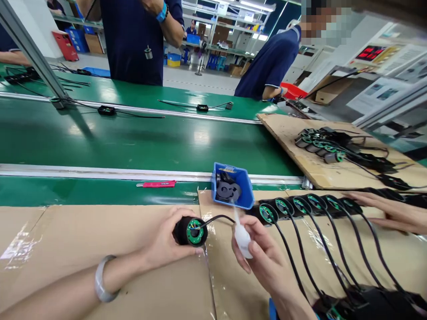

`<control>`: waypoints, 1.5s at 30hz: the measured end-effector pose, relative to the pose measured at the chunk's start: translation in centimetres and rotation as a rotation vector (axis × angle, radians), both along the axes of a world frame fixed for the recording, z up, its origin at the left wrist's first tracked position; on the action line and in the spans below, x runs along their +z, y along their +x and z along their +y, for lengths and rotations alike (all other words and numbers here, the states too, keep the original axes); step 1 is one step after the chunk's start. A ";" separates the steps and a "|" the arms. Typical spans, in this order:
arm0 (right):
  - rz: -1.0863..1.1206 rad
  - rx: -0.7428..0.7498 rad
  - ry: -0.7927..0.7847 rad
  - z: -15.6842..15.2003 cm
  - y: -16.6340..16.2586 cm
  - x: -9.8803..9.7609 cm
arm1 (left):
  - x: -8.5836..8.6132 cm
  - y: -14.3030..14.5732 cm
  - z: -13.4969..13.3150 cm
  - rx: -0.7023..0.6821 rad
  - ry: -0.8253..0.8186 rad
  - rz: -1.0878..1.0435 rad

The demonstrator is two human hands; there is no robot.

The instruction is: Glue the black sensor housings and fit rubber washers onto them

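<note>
My left hand (pixel 170 238) is wrapped around a black cylindrical housing (pixel 180 232) above the cardboard. Its open end, with a green ring-shaped circuit board (pixel 194 231) and thin coloured wires, faces me. A black cable (pixel 218 217) runs from it towards my right hand (pixel 256 249). Between the fingers of that hand is a small white squeeze bottle (pixel 243 240), its thin nozzle pointing up and away. The nozzle is apart from the housing. Right of it, a row of similar housings (pixel 283 206) lies with cables curving towards me.
A blue bin (pixel 245 189) holds dark grey plastic parts. A pink utility knife (pixel 158 184) lies left of it. Another person's hand (pixel 393 211) touches the row's right end. Beyond the green conveyor (pixel 150 138) people stand; a wooden board (pixel 283 146) carries wired motors.
</note>
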State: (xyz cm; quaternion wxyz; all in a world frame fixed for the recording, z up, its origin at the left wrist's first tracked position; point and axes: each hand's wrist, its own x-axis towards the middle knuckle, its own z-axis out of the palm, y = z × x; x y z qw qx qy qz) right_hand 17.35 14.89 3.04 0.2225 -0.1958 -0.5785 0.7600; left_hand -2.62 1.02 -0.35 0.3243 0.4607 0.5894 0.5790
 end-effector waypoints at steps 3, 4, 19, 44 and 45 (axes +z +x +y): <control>0.024 -0.196 -0.137 -0.4 0.2 -1.1 | -0.1 0.1 -0.1 0.013 -0.024 0.023; 0.030 -0.241 -0.186 -0.4 0.2 -1.1 | 0.0 0.2 -0.1 0.019 -0.034 0.035; 0.160 -0.367 -0.525 0.0 -0.1 -0.6 | -0.5 0.1 -0.6 -0.082 0.196 0.413; -0.132 -0.402 0.631 -2.6 1.7 1.1 | -0.2 0.4 -0.8 -0.051 0.199 0.561; -0.135 -0.382 0.697 -2.6 1.7 1.3 | -0.1 0.4 -0.8 -0.050 0.198 0.571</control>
